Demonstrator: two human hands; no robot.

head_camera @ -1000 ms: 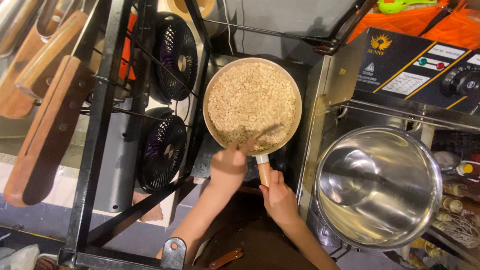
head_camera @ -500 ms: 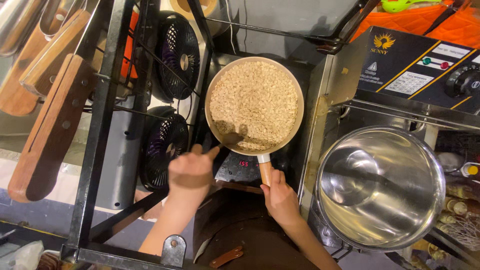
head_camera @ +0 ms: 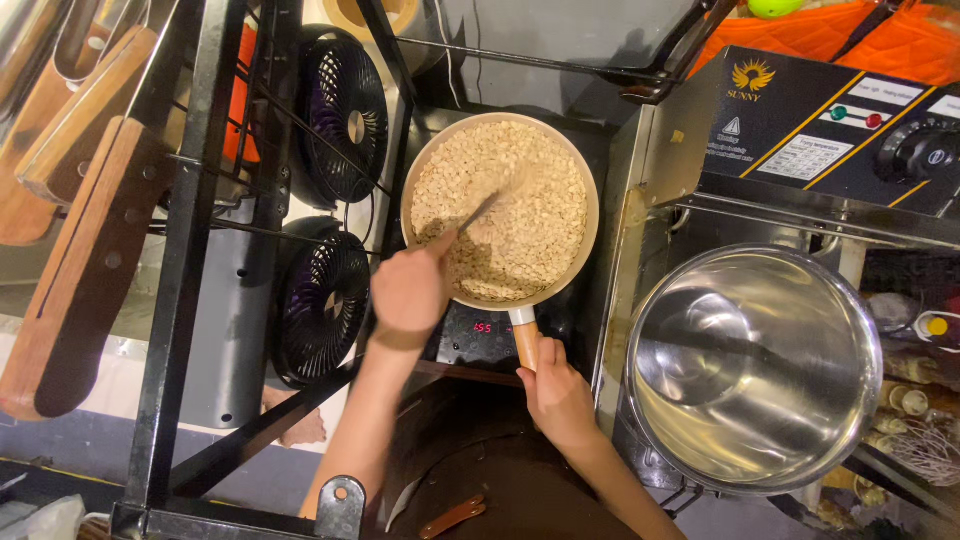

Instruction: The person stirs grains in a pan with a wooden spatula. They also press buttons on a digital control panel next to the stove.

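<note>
Grip: left hand (head_camera: pixel 410 290) was closed round a spatula (head_camera: pixel 480 212); right hand (head_camera: pixel 553 390) wrapped the handle (head_camera: pixel 526 343).
Pan (head_camera: pixel 500 210): centre, on a cooktop (head_camera: pixel 480 335), full of pale grains (head_camera: pixel 520 225).
Advice: probably best to scrape low and steady the pan.
Hidden: spatula tip blurred among grains; bowl (head_camera: pixel 755 365) at 3 o'clock; fans (head_camera: pixel 325 300) at 9.

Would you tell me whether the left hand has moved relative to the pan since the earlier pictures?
Yes. The left hand has risen from below the pan toward its lower-left rim, its utensil now reaching mid-pan.
</note>
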